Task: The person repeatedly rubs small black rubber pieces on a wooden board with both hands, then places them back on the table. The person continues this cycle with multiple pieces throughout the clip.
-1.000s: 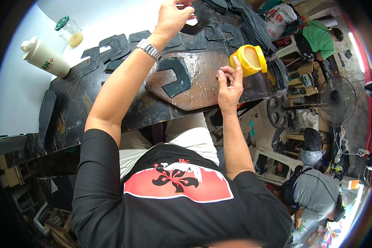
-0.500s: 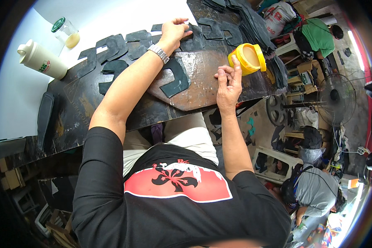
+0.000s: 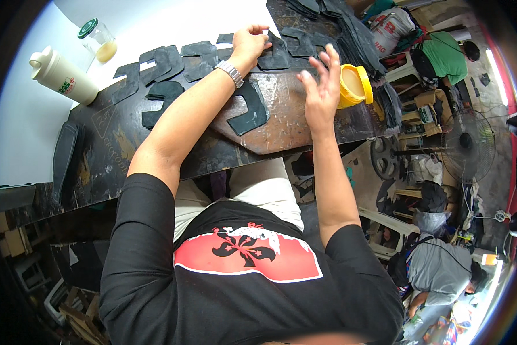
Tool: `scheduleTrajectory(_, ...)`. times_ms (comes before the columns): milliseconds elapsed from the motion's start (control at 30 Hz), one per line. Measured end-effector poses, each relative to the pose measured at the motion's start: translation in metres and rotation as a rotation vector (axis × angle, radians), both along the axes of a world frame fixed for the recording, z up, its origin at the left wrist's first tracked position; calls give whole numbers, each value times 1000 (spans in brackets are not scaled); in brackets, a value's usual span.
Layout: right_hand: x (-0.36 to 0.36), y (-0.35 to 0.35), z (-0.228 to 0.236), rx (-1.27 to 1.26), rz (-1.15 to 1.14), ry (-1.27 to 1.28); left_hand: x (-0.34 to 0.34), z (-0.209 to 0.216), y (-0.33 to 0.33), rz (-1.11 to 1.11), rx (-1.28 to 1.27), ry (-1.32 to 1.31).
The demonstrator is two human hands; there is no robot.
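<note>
My left hand [image 3: 250, 47] reaches over the far side of the bench, its thumb and index finger apart. It is beside a black U-shaped cut piece [image 3: 274, 54]; whether the fingers touch it is unclear. My right hand [image 3: 322, 95] is raised with fingers spread and nothing visible in it, just left of a yellow tub [image 3: 355, 85] of pale tan paste. Between my arms, another black U-shaped piece [image 3: 250, 112] lies on a worn brown board [image 3: 284, 123]. More such pieces [image 3: 200, 60] are spread in a row to the left, one [image 3: 162, 102] partly behind my left forearm.
At the far left stand a cream bottle [image 3: 63, 75] and a glass jar [image 3: 97, 40] with a green lid. A black padded piece [image 3: 67, 152] lies near the left edge. Stacked black sheets [image 3: 359, 43] rise behind the tub. A fan [image 3: 468, 141] and two people are off to the right.
My right hand has risen and shifted slightly right, its fingers spreading wider. My left hand stays almost in place. The whole view has shifted slightly.
</note>
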State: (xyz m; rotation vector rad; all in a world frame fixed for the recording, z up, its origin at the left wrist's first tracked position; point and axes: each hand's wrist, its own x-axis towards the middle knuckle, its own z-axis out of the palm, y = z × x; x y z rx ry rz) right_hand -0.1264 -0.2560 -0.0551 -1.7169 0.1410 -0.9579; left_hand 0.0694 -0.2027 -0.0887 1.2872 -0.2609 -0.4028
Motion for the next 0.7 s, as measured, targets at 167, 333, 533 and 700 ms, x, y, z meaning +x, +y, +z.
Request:
scheduleTrajectory(167,60,-26,-5,-12,83,79,5,-4,3,-24,7,-21)
scheduleTrajectory(333,84,-35,-21,-189,34,354,16,-3,6,-51,26,-14)
scheduleTrajectory(533,79,-35,-26,-223,12,404,47,0,18,81,319,-608)
scheduleTrajectory(700,81,-32,-25,-93,10,367,50,8,30,168,206,-935)
